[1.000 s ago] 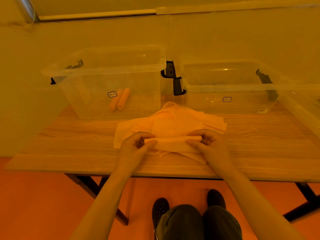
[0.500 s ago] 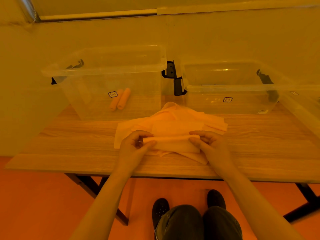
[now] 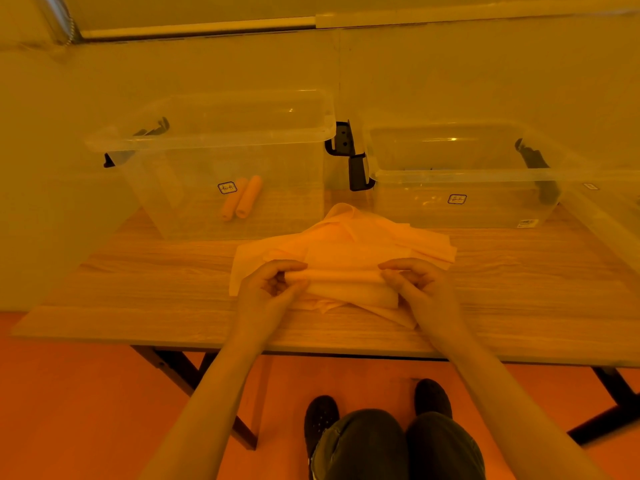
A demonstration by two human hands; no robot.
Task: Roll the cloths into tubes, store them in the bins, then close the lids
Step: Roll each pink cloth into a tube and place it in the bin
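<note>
A pile of orange cloths (image 3: 349, 237) lies on the wooden table (image 3: 156, 289) in front of me. On its near side a partly rolled cloth (image 3: 343, 284) forms a short tube. My left hand (image 3: 266, 292) pinches the tube's left end and my right hand (image 3: 420, 289) pinches its right end. Behind the pile stand two clear plastic bins without lids on. The left bin (image 3: 221, 140) holds two rolled orange cloths (image 3: 242, 200). The right bin (image 3: 460, 174) looks empty.
A clear lid (image 3: 602, 216) leans at the table's right edge beside the right bin. Black latch handles (image 3: 349, 154) stick out between the bins. A wall rises right behind the bins. My knees and shoes show below the table's front edge.
Both hands have rolled the cloth a little further away from me, so the tube is thicker. The pile and bins have not moved.
</note>
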